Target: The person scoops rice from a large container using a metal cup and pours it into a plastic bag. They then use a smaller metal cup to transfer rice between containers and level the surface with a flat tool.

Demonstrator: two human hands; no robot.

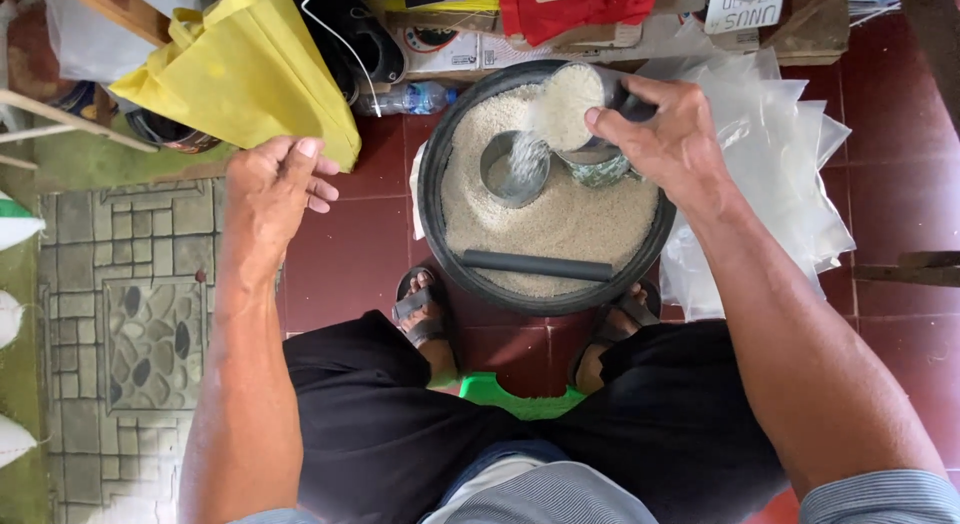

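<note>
Black shorts (400,424) cover the knees of the seated person, closest to the camera, and a striped shirt edge (540,494) shows at the bottom. Between the knees a green stool (515,396) is visible, and both feet wear sandals (420,309) on the red tile floor (350,254).

Just in front of the feet stands a round black basin (440,224), almost full of white rice (570,219). On the rice lies a dark tube (537,266), near the front rim. A small metal ring-shaped can (513,169) sits sunk in the rice at the far left part.

The right hand (665,139) has its fingers clenched around a metal cup (575,104), tilted over the basin, and rice spills from it down toward the can. Under this hand a patterned tin (600,171) stands in the rice.

The left hand (272,184) is well apart from the basin, to the left. Its thumb and fingers pinch the lower edge of a yellow bag (245,69), which hangs open above the floor.

Right of the basin lies a pile of clear plastic bags (780,154). Behind the basin a plastic bottle (405,101) lies on the floor near cardboard boxes (460,49).
</note>
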